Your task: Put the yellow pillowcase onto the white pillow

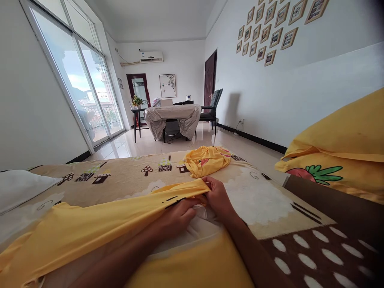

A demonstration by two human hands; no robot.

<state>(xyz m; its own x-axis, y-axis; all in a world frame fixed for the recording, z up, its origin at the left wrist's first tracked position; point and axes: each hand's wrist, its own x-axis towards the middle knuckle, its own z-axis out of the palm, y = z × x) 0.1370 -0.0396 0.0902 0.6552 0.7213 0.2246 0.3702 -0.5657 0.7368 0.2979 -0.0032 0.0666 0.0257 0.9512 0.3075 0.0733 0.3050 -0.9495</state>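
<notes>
A yellow pillowcase point(99, 222) stretches across the bed from the lower left to my hands. At its far corner my right hand point(218, 197) pinches the fabric between thumb and fingers. My left hand point(179, 218) is closed beside it at the pillowcase's edge, its fingertips partly hidden by the cloth. Under my hands lies a white pillow point(196, 230), with more yellow cloth point(198, 266) over its near part. A crumpled yellow cloth point(207, 161) rests on the patterned blanket point(123, 180) just beyond my hands.
Yellow pillows point(339, 148) are stacked at the right, and a white pillow point(24, 186) lies at the left edge. Past the bed stand a covered table point(172, 113) and a dark chair point(214, 105). Sliding glass doors point(81, 80) line the left wall.
</notes>
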